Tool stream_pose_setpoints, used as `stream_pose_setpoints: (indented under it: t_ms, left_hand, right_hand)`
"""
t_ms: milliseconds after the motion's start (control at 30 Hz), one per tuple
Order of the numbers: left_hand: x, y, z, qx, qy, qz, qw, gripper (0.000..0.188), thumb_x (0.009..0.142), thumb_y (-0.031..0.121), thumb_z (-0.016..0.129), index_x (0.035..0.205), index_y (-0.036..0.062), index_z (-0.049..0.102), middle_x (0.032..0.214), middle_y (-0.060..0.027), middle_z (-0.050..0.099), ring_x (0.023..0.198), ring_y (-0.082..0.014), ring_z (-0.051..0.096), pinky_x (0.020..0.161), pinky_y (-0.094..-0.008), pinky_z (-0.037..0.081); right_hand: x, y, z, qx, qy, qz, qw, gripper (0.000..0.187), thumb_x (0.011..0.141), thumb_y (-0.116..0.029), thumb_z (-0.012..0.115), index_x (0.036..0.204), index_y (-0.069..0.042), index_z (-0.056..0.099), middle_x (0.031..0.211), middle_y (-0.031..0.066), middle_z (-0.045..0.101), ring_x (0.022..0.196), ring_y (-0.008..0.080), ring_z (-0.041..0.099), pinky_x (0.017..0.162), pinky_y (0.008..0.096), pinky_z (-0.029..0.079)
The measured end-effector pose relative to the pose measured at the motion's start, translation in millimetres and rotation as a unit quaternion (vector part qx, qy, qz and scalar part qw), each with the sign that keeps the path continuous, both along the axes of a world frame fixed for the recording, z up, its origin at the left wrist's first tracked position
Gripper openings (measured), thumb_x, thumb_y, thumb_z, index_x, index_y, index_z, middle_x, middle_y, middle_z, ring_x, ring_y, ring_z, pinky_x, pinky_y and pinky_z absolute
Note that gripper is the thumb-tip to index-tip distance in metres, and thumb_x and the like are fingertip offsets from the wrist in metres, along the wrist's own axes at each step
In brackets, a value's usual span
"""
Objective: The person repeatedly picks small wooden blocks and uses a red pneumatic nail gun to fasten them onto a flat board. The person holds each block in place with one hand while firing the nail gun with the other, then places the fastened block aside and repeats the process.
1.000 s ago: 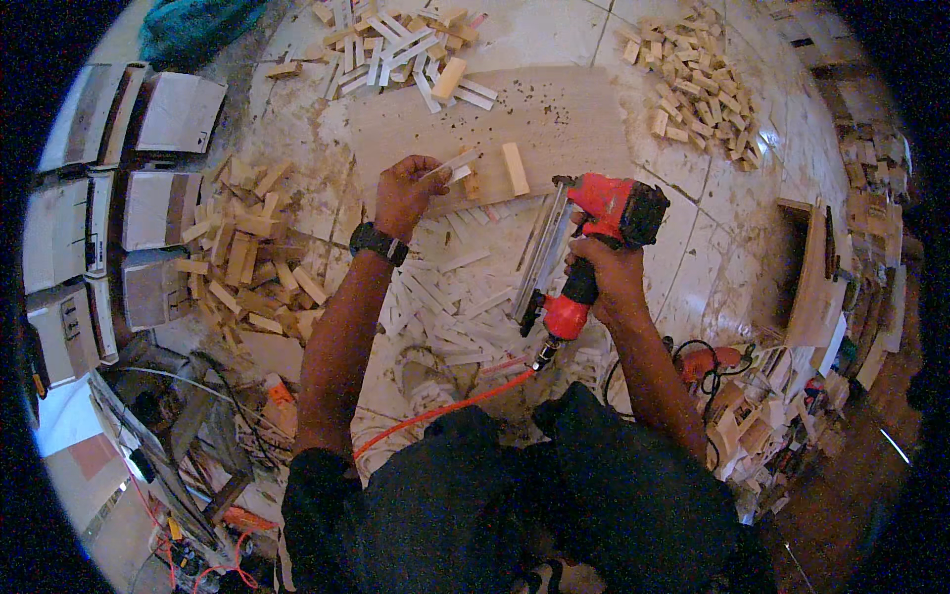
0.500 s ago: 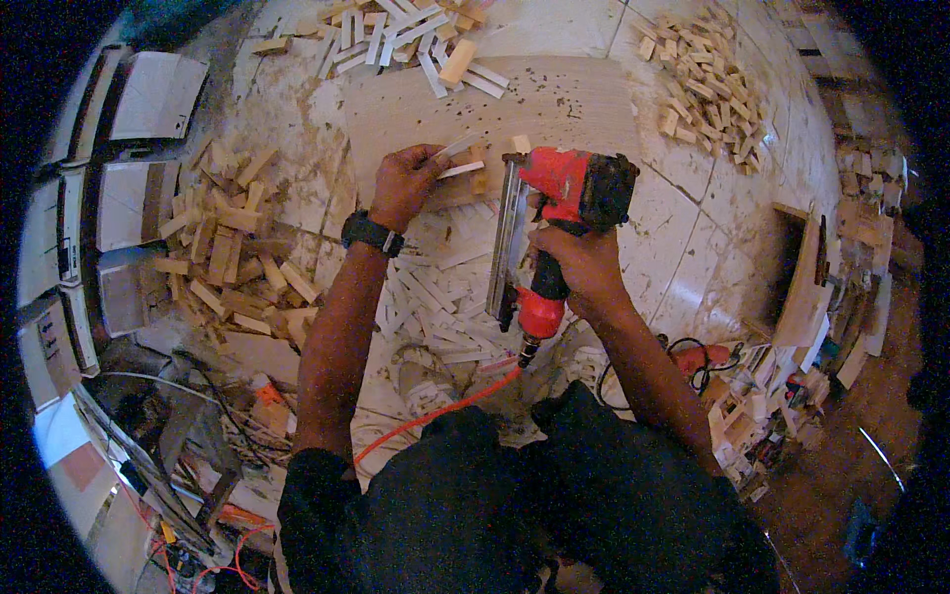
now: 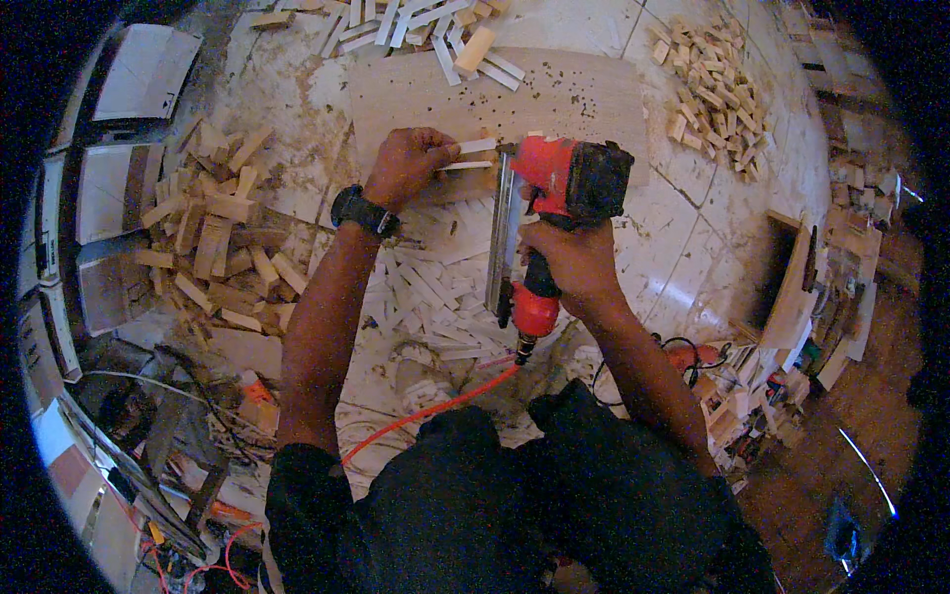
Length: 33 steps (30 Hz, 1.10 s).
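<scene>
My right hand (image 3: 576, 259) is wrapped round the grip of a red and black air nail gun (image 3: 544, 168). An orange air hose (image 3: 435, 406) runs from its lower end. The gun's nose is close to the right end of thin white wooden strips (image 3: 478, 147). My left hand (image 3: 406, 166), with a dark watch on its wrist, pinches the strips by their left end over a small wood block. Beneath them a flat wooden board (image 3: 416, 84) lies on the floor, strewn with small dark bits at its far side.
Loose white strips (image 3: 435, 287) lie between me and the board, with more strips (image 3: 426, 20) beyond it. Wood blocks are heaped at left (image 3: 213, 233) and far right (image 3: 717, 94). An open wooden box (image 3: 792, 287) and offcuts stand at right.
My left hand has turned slightly, and the strips have shifted to the right, toward the gun's nose. The nail gun has moved slightly left and away from me. The view has shifted a little.
</scene>
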<state>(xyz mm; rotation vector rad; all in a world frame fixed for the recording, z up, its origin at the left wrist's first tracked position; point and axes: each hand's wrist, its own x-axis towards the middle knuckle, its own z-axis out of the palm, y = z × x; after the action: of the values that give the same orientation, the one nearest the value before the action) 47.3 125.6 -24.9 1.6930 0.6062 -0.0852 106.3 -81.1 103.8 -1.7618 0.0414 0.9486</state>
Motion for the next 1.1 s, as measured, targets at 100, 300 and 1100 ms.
stream_pose_setpoints:
  t_ms: [100,300,1100]
  left_hand:
    - [1.6,4.1,-4.2,0.019,-0.019,-0.02,0.999,0.025,0.08,0.023,0.064,0.088,-0.0002,0.069,0.072,-0.0083,0.067,0.059,-0.0133,0.059,0.059,-0.0287,0.048]
    - [2.3,7.3,-5.7,0.004,-0.012,-0.031,0.999,0.026,0.079,0.025,0.065,0.086,0.001,0.07,0.074,-0.0092,0.068,0.062,-0.0146,0.061,0.062,-0.0301,0.049]
    - [-0.4,2.5,-4.0,-0.021,0.009,-0.017,1.0,0.026,0.079,0.026,0.067,0.087,0.0013,0.07,0.072,-0.0098,0.068,0.06,-0.015,0.063,0.061,-0.0295,0.051]
  right_hand:
    - [-0.9,6.8,-3.6,-0.003,-0.066,0.032,0.997,0.035,0.069,0.003,0.062,0.103,-0.005,0.056,0.072,0.004,0.058,0.058,0.0142,0.057,0.054,0.0291,0.048]
    - [2.0,13.3,-11.2,-0.007,-0.141,0.088,0.986,0.031,0.07,0.002,0.062,0.099,-0.004,0.056,0.07,0.0035,0.057,0.057,0.0147,0.057,0.053,0.0294,0.048]
    - [-5.0,26.7,-6.1,-0.073,-0.086,0.056,0.992,0.03,0.07,0.003,0.06,0.098,-0.004,0.055,0.072,0.0023,0.055,0.057,0.0135,0.055,0.052,0.029,0.048]
